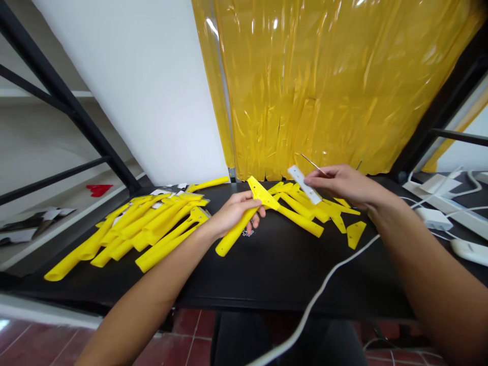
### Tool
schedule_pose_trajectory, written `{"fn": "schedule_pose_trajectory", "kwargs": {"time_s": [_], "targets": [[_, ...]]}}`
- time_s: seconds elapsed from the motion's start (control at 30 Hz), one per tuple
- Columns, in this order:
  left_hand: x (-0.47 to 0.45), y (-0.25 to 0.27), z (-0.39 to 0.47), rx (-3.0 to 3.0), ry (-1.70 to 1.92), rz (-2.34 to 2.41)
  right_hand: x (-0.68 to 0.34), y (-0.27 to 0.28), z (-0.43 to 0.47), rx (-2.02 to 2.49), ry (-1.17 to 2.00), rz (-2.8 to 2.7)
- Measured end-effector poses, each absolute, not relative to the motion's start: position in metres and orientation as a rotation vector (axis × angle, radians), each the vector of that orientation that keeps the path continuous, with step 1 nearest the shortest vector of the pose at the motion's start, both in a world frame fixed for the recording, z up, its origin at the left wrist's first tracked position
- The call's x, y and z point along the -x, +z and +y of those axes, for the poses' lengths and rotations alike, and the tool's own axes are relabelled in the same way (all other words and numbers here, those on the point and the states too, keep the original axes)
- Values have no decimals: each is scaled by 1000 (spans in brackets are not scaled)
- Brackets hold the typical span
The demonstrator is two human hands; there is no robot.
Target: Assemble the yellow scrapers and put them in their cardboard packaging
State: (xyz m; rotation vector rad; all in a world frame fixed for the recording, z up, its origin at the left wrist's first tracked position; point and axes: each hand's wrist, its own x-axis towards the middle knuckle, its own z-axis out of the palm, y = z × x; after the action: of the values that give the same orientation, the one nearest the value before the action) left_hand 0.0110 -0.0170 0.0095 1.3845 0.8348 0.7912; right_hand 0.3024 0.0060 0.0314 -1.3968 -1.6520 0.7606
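Note:
My left hand (237, 209) is closed around a yellow plastic scraper handle (238, 235) with a flat triangular head, held above the black tabletop. Off to the right and slightly higher, my right hand (337, 182) pinches a whitish flat strip with holes (304, 184). A thin metal rod (311, 161), perhaps a hex key or screwdriver shaft, sticks out from the same fingers. Small metal rings or nuts (247, 233) lie below my left fingers. Behind and between the hands is a loose pile of yellow handles (297, 203) and flat triangular yellow pieces (356, 234).
Many yellow scrapers (148, 223) are heaped on the left of the black table (267, 279). A white cable (324, 290) crosses the front right, near white power strips and adapters (434, 219). Yellow plastic sheeting (324, 86) and a white panel (152, 86) stand behind; black frame posts flank both sides.

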Motion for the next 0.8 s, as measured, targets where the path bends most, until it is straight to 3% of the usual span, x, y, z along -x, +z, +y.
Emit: {"fn": "schedule_pose_trajectory", "kwargs": {"time_s": [0.07,0.13,0.47,0.8], "targets": [[-10,9,-20,-1430,708,838,-275,31,-5,1217,1004,-1715],[-10,9,-22,-1467,672,876,-254,22,-9,1069,1053,-1733],[-7,3,-18,-1682,592,988,-221,-9,-9,1070,768,-1871],[-6,2,-19,-1842,521,1038,-215,-14,-9,1040,876,-1878]]}}
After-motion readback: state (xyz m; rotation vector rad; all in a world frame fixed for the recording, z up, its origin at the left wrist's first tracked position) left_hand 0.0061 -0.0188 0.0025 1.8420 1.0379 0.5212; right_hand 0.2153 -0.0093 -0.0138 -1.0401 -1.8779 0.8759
